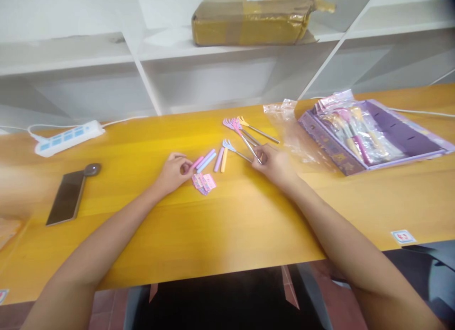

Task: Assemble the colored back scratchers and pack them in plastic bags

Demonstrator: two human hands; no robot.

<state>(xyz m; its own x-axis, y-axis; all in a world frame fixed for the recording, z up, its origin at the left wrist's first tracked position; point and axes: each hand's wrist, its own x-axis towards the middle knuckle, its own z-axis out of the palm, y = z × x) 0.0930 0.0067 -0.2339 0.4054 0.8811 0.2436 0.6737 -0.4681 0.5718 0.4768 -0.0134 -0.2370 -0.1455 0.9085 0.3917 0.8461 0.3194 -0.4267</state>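
Observation:
My left hand (pixel 174 173) is closed with thumb and finger pinching a pink handle tube (pixel 197 163). Beside that tube lie a blue tube (pixel 206 163), a purple tube (pixel 219 159) and a yellow tube (pixel 224 160). Small pink printed cards (pixel 204 182) lie just in front of them. Thumb and fingers of my right hand (pixel 275 166) grip the metal rod of a pink-clawed back scratcher (pixel 246 140). Around it on the table are back scratcher rods with a blue claw (pixel 227 144), a yellow claw (pixel 242 121) and a purple claw (pixel 227 124).
A purple box (pixel 419 131) holding bagged back scratchers stands at the right, with clear plastic bags (pixel 291 131) beside it. To the left are a power strip (pixel 71 138), a phone (pixel 66 197) and a dark rounded object (pixel 92 169). A taped parcel (pixel 249 24) sits on the shelf.

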